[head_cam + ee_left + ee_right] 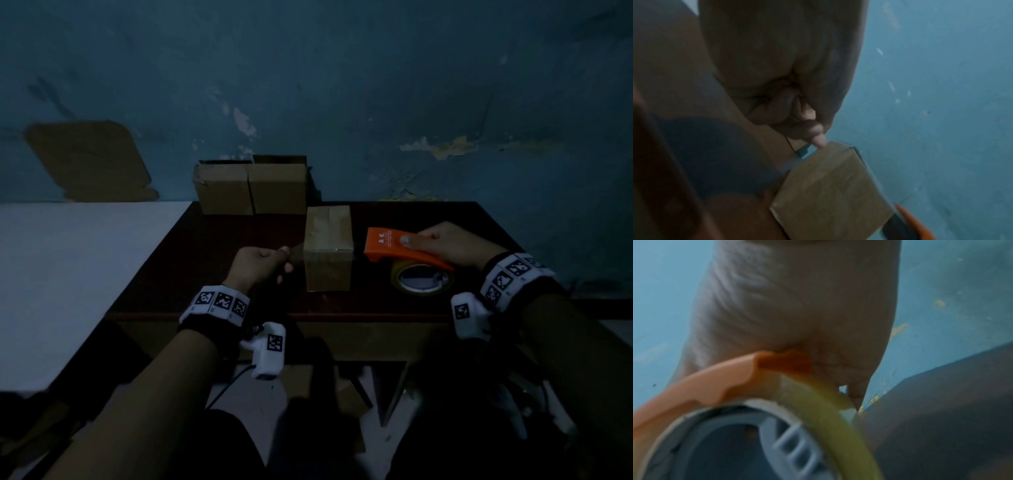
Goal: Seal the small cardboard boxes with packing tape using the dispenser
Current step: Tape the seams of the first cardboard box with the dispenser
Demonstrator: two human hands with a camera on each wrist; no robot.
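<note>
A small cardboard box stands mid-table with a clear tape strip across its near top edge. My left hand pinches the tape's free end just left of the box; the left wrist view shows its curled fingers beside the box. My right hand grips the orange tape dispenser right of the box, with the yellowish tape roll under it. In the right wrist view the dispenser and roll fill the lower frame.
Two more cardboard boxes stand at the back of the dark wooden table against the blue wall. A white surface adjoins the table on the left. A flat cardboard piece leans on the wall.
</note>
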